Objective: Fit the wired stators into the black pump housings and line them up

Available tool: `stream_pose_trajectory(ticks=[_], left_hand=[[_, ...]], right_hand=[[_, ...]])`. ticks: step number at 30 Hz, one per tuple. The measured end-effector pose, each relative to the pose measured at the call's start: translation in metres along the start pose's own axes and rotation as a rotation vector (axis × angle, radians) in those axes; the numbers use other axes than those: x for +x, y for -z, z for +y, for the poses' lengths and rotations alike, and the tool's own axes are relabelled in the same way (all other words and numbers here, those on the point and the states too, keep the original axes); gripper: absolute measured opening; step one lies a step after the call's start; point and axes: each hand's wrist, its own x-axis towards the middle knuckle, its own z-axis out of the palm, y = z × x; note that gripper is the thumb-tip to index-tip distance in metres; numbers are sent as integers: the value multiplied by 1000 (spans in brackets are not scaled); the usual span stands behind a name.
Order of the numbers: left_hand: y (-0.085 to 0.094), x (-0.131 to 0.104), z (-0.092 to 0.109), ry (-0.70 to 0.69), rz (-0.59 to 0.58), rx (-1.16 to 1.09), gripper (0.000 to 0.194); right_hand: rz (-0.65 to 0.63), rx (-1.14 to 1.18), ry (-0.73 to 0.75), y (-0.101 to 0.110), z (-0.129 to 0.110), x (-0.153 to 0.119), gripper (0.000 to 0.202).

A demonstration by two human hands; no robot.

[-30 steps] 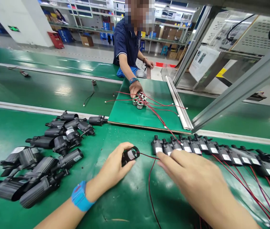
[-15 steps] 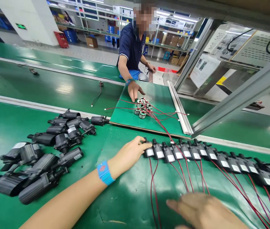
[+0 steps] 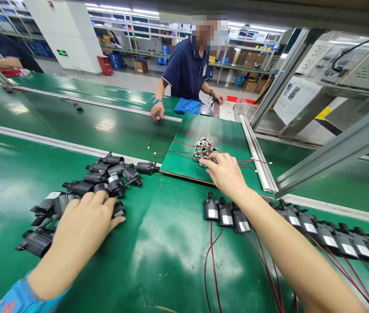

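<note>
My left hand [image 3: 85, 226] lies over the pile of black ribbed pump bodies [image 3: 76, 188] on the left, fingers and thumb around one black pump body [image 3: 119, 209]; its end shows beside my thumb. Reaching across the bench, my right hand [image 3: 225, 174] pinches at the near edge of a cluster of small round motors [image 3: 206, 145] with green circuit boards and red wires. The fingertips are on one of them, partly hiding it. A row of black pump bodies [image 3: 226, 214] with white labels and red wires runs to the right, partly behind my right forearm.
The motors sit on a green board [image 3: 187, 130] bridging a sunken channel [image 3: 106, 124]. White tubes [image 3: 259, 161] edge it, near a slanted metal post [image 3: 331, 143]. A co-worker [image 3: 187, 69] opposite holds a small wired part over the channel; another person [image 3: 5, 50] is at far left.
My left hand has left the labelled row for the pile. My right hand has moved forward to the motors. The co-worker's hand has moved from the board to the wired part in the channel.
</note>
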Motion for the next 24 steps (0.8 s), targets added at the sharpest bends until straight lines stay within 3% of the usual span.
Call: stream_pose_trajectory(ticks=[2, 5, 8, 12, 15, 20, 24], left_hand=[[-12, -5, -7, -23, -17, 15, 22], [-22, -3, 6, -81, -17, -149, 18], [-17, 8, 37, -121, 39, -479, 31], [7, 24, 87, -149, 93, -963, 43], [13, 28, 115, -183, 89, -1159, 36], [-9, 23, 131, -178, 108, -1266, 38], [-14, 15, 132, -183, 149, -1296, 49]], right_hand=[[4, -66, 5, -8, 1, 14, 36], [-20, -147, 57, -11, 5, 28, 35], [-33, -200, 136, -7, 11, 34, 30], [-48, -165, 182, 1, 12, 29, 20], [-18, 109, 116, 14, 0, 5, 24], [-35, 829, -21, 55, -43, -56, 39], [-130, 936, -46, 82, -68, -88, 44]])
